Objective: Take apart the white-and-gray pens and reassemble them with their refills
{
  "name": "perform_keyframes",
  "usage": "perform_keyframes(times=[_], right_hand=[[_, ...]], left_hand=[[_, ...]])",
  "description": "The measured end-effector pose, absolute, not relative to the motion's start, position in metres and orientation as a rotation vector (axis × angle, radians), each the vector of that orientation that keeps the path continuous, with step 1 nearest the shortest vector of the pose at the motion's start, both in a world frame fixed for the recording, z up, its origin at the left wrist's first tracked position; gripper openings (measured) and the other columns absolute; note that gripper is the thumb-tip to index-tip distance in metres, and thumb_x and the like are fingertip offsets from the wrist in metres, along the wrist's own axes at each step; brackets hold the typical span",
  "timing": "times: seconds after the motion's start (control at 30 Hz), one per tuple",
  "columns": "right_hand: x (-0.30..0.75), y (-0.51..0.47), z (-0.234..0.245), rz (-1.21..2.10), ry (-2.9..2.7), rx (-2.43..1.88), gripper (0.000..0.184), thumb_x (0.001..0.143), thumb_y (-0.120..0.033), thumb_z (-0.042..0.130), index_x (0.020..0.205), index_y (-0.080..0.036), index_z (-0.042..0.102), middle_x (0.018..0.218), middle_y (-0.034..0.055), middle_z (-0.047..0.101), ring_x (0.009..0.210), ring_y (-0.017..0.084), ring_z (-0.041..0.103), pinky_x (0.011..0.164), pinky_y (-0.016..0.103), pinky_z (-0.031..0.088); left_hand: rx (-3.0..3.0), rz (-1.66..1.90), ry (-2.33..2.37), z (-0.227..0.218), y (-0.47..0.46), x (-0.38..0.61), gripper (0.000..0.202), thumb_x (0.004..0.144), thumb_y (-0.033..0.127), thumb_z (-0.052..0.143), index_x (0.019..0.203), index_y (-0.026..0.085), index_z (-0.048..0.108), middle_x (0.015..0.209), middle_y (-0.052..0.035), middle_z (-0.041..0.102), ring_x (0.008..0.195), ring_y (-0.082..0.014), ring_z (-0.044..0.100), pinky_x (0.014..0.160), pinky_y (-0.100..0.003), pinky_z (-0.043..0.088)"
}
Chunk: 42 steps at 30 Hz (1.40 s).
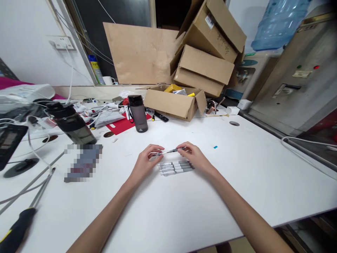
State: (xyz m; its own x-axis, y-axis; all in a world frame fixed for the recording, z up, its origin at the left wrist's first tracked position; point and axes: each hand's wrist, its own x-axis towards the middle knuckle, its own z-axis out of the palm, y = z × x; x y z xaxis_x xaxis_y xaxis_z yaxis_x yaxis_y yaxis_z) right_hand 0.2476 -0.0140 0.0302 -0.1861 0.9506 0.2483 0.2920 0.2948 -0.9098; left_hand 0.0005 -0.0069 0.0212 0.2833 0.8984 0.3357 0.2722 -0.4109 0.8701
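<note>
A slim pen [170, 151] with dark ends and a pale middle is held level between both hands. My left hand [147, 160] is closed on its left end, thumb and fingers pinching. At the opposite end my right hand [193, 156] grips it the same way, hiding the tip. Just below, on the white table, several similar pens [175, 168] lie side by side in a row, clear at the left and grey toward the right. My right hand is close to the row's right end.
A dark bottle [138, 114] and an open cardboard box [168, 103] stand behind the hands. Another bottle [72, 123], a pixelated flat object [84, 163] and a screwdriver [19, 226] are at left. Cables and clutter [105, 112] fill the back left. A teal scrap [215, 147] lies right.
</note>
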Motion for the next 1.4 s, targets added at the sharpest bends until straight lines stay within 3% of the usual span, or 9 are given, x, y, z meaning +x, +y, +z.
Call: perform_keyframes(times=[0.2,0.43,0.57,0.77,0.9,1.13,1.4], right_hand=[[0.241,-0.022,0.030,0.859,-1.894,-1.192,0.025,0.101,-0.039,0.051,0.101,-0.023,0.071,0.102,0.0028,0.070,0.090,0.018,0.062,0.079,0.031,0.044],[0.236,-0.029,0.032,0.736,-2.042,-1.243,0.036,0.106,-0.032,0.035,0.080,-0.023,0.058,0.078,0.0015,0.059,0.073,0.018,0.052,0.068,0.031,0.037],[0.237,-0.030,0.030,0.676,-2.110,-1.245,0.033,0.104,-0.026,0.035,0.077,-0.023,0.053,0.076,0.0009,0.057,0.070,0.017,0.048,0.065,0.031,0.034],[0.233,-0.030,0.024,0.585,-2.173,-1.256,0.031,0.103,-0.023,0.036,0.072,-0.023,0.040,0.071,-0.0011,0.050,0.067,0.017,0.043,0.065,0.030,0.032],[0.227,-0.031,0.026,0.473,-2.192,-1.231,0.030,0.100,-0.013,0.035,0.072,-0.023,0.034,0.073,-0.0002,0.049,0.068,0.018,0.042,0.067,0.031,0.033],[0.223,-0.030,0.025,0.314,-2.234,-1.194,0.030,0.101,-0.008,0.037,0.076,-0.023,0.045,0.079,0.0035,0.055,0.075,0.020,0.046,0.072,0.034,0.038],[0.232,-0.031,0.031,0.417,-2.140,-1.065,0.020,0.106,-0.023,0.044,0.099,-0.024,0.063,0.102,0.0062,0.062,0.098,0.022,0.056,0.090,0.036,0.044]], left_hand=[[2.085,1.120,1.103,0.025,-0.013,0.002,0.014,0.095,0.032,0.065,0.105,0.025,0.071,0.108,-0.0045,0.070,0.102,-0.0230,0.066,0.093,-0.037,0.051],[2.300,0.954,1.106,0.026,-0.018,0.004,0.026,0.106,0.038,0.047,0.112,0.025,0.068,0.107,-0.0060,0.067,0.099,-0.0229,0.062,0.090,-0.035,0.048],[2.390,0.833,1.104,0.027,-0.022,0.005,0.029,0.108,0.038,0.040,0.115,0.025,0.065,0.105,-0.0050,0.066,0.097,-0.0218,0.061,0.085,-0.033,0.046],[2.447,0.664,1.203,0.026,-0.024,0.006,0.033,0.109,0.039,0.035,0.104,0.025,0.064,0.095,-0.0025,0.067,0.085,-0.0205,0.062,0.074,-0.031,0.042],[2.376,0.677,1.266,0.028,-0.023,0.007,0.034,0.108,0.042,0.036,0.097,0.026,0.064,0.090,-0.0010,0.068,0.082,-0.0203,0.062,0.073,-0.030,0.040],[2.238,0.665,1.322,0.032,-0.024,0.010,0.048,0.108,0.046,0.029,0.083,0.025,0.064,0.078,0.0011,0.069,0.072,-0.0198,0.058,0.071,-0.030,0.039],[2.258,0.731,1.266,0.028,-0.022,0.007,0.037,0.106,0.043,0.037,0.095,0.026,0.068,0.099,0.0000,0.076,0.086,-0.0207,0.065,0.075,-0.028,0.041]])
